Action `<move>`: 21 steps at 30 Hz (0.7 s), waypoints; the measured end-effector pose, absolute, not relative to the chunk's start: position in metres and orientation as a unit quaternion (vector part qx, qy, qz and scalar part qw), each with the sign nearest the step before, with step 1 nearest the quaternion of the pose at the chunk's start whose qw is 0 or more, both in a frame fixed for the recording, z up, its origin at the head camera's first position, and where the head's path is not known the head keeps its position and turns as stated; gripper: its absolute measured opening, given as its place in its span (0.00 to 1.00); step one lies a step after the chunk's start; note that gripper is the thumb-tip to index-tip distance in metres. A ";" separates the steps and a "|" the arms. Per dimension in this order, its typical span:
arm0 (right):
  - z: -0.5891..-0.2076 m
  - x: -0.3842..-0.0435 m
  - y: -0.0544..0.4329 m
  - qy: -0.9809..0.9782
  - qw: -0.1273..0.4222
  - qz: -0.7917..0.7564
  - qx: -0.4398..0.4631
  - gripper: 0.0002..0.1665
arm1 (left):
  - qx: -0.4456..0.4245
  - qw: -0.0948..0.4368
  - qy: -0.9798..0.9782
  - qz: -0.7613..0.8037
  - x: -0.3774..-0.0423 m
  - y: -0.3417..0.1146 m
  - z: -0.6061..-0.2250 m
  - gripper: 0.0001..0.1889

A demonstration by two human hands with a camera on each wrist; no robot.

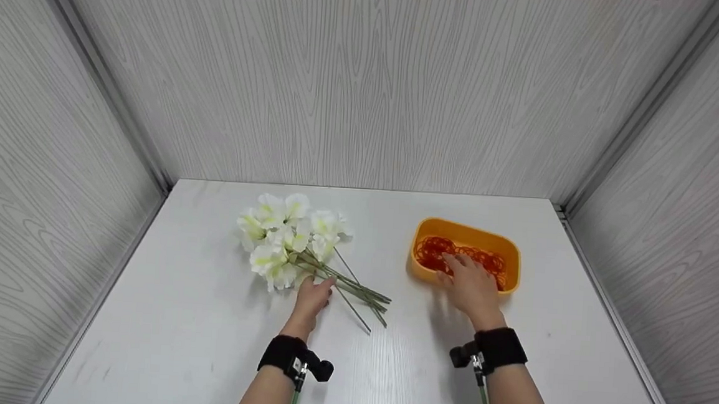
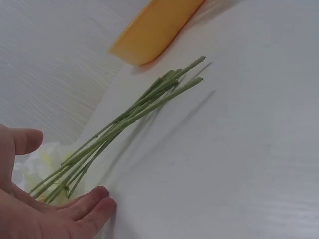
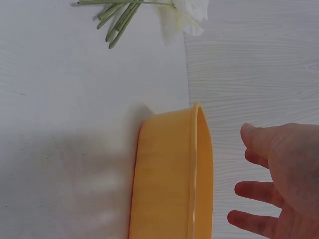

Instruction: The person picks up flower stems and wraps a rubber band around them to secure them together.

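Over the bin (image 1: 476,236), the relaxed right hand (image 1: 472,285) should pinch one band (image 1: 434,250), the uncurled left hand (image 1: 314,296) steadying stems (image 2: 127,119) leftward.

Bunch of white flowers (image 1: 277,239), yellowish inside, lying down on the left, green stems (image 1: 354,284) kinda crossing and pointing right and near. Over on the right sits an upright orange tub (image 1: 473,236), loopy red bands (image 1: 432,250) piled inside.
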State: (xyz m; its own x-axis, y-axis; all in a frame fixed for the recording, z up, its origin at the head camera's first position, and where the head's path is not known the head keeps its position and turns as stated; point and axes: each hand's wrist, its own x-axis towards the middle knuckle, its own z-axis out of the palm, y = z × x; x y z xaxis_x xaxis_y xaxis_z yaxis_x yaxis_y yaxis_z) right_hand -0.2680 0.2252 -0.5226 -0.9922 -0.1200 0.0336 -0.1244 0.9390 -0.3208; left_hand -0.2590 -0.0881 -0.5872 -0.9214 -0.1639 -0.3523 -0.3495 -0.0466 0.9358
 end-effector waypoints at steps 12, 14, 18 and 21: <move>-0.530 -0.269 0.231 -0.987 -0.005 0.150 0.059 0.27 | -0.205 0.077 0.390 0.894 -0.271 -0.075 -0.603 0.07; -0.532 -0.271 0.233 -0.986 -0.013 0.155 0.057 0.26 | -0.202 0.074 0.351 0.911 -0.271 -0.073 -0.606 0.06; -0.537 -0.275 0.239 -0.985 -0.032 0.160 0.050 0.26 | -0.203 0.075 0.303 0.928 -0.272 -0.070 -0.607 0.05; -0.542 -0.279 0.242 -0.985 -0.047 0.158 0.041 0.27 | -0.212 0.077 0.283 0.932 -0.274 -0.069 -0.607 0.06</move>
State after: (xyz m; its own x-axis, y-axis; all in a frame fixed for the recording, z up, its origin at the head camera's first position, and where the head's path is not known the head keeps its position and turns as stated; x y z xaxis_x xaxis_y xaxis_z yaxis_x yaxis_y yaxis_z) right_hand -0.2791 0.2418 -0.5419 -0.9921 -0.0967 -0.0803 -0.0667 0.9465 -0.3156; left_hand -0.2737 -0.0694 -0.6070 -0.8987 0.0230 -0.4380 -0.2624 -0.8283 0.4950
